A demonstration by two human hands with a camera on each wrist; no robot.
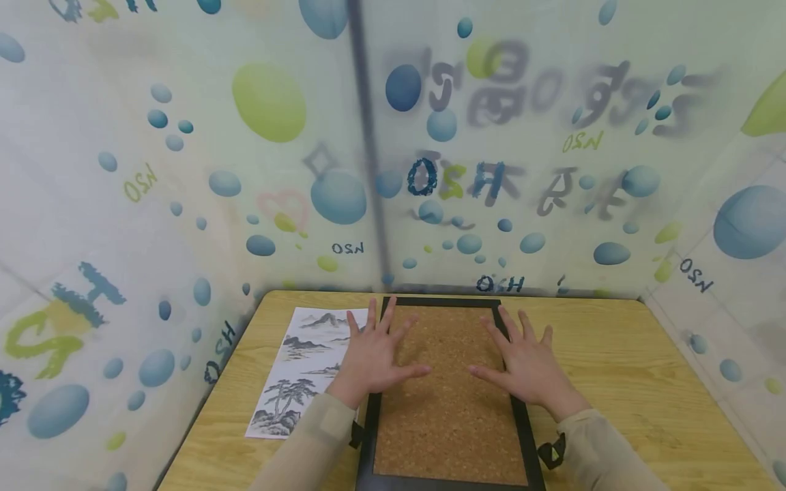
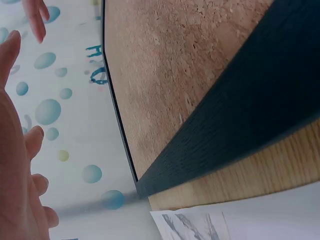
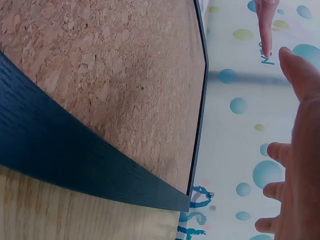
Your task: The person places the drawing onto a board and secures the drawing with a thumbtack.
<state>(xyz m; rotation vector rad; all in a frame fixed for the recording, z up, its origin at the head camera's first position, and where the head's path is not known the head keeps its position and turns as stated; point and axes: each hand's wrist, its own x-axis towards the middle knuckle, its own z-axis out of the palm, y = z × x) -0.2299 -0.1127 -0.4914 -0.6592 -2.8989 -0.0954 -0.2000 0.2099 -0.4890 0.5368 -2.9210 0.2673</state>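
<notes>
Both hands are spread flat with straight fingers, nothing being grasped: the left hand (image 1: 371,354) is laid over the left edge of the cork board (image 1: 448,402), the right hand (image 1: 522,358) over its right edge. The board, rectangular, grainy and bordered by a black wood-grain frame (image 1: 522,416), is set along the middle of the wooden table (image 1: 638,368). A printed ink landscape sheet (image 1: 295,382) is seen just beside its left edge.

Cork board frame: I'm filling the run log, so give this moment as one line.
left hand: open above cork board | right hand: open above it | ink landscape print: left on table
</notes>
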